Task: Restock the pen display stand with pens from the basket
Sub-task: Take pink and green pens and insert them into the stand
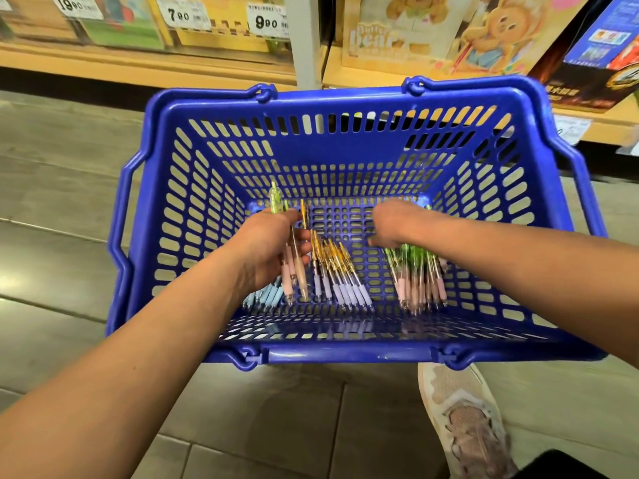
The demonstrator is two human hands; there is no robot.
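Left hand (273, 250) grips a few pens (287, 276); right hand (392, 224) covers the green-topped bundle (416, 267) in the basket (345, 98), grip not discernible. Step: gathering. Next: secure bundle, lift clear.

Warm, fairly bright indoor light leaves a pale glare patch on the grey tiled floor (14, 281) at the left edge. Wide-angle distortion bows the blue slotted plastic basket (345, 352) and the blurred wooden shelf (138, 62). Motion blur smears the green-topped pens (415, 267) beneath the right hand (390, 224).
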